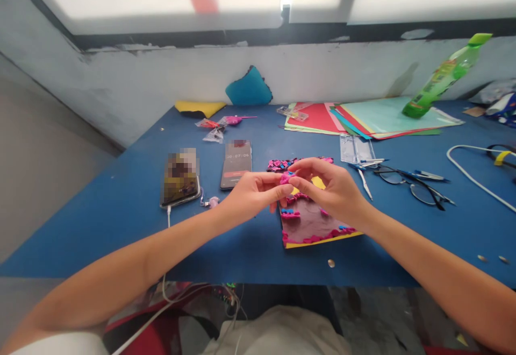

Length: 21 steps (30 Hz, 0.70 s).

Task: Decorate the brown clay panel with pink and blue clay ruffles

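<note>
Both my hands meet above a flat craft piece (308, 226) that lies on the blue table (121, 220); the piece has a dark middle and a border of pink and blue paper rolls on a yellow base. My left hand (250, 193) and my right hand (328, 185) pinch a small pink paper roll (286, 178) between their fingertips. More pink and blue rolls (280, 164) sit in a row just behind my hands.
Two phones (180, 177) (236, 164) lie to the left, one on a white cable. Glasses (411, 183), pens and a clear ruler case (355, 149) lie to the right. Coloured paper sheets (363, 118), a tilted green bottle (445, 75) and a white cord (471, 175) sit further back and right.
</note>
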Tool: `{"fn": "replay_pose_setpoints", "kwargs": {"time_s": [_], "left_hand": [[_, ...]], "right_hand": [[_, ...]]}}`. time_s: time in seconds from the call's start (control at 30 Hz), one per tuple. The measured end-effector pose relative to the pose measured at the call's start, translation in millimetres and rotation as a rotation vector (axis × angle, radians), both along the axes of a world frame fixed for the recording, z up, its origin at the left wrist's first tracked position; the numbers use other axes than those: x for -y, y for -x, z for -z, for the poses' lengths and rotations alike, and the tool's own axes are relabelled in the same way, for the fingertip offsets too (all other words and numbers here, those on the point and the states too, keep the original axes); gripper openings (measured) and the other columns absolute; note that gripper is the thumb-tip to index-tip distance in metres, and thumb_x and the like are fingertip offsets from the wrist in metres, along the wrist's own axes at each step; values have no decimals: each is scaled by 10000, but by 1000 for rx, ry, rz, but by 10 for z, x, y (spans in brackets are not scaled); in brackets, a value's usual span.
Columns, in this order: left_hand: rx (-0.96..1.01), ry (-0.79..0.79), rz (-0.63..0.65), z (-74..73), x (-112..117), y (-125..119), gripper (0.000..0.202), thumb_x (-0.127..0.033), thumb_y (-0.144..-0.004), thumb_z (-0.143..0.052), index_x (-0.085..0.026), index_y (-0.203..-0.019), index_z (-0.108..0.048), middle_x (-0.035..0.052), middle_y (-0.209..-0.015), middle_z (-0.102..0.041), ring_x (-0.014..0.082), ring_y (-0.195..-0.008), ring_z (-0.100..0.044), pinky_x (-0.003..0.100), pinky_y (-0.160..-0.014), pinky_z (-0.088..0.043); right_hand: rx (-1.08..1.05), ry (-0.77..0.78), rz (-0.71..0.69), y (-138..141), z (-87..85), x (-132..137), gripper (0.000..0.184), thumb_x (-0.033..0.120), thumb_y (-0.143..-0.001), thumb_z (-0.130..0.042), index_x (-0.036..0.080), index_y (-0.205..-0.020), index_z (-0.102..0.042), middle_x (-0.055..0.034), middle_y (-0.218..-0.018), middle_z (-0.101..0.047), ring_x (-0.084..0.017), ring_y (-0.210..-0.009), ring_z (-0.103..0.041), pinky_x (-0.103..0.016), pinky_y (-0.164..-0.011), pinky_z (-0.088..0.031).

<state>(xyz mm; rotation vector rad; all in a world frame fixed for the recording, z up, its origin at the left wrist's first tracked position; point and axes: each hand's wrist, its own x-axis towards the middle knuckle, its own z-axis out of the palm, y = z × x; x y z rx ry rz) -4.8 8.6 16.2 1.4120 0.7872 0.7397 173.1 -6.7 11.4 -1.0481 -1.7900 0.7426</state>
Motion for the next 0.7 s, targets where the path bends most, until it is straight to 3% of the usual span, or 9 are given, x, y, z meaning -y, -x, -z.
{"fn": "replay_pose_setpoints", "kwargs": {"time_s": [0.23, 0.7], "left_hand": [[-134, -81, -3, 14, 7, 19, 327, -432, -783, -618, -140, -636, -643, 3, -582, -603, 89, -516, -460, 215, -510, -361], [4, 45, 24, 12, 28, 13, 301, -382, -866, -479, -145, -706, -572, 9, -571, -569, 115, -549, -526, 227, -502, -363]], "right_hand": [[89, -13, -70, -9, -21, -1, 156, 289, -874, -546, 175, -804, -626, -18, -734, -683, -110, -644, -605, -217, -554, -454], [65, 14, 16, -66, -50, -56, 314, 461, -854, -563, 167, -777, -639, -12, -674, -655, -113, -610, -565, -227, -535, -416]]}}
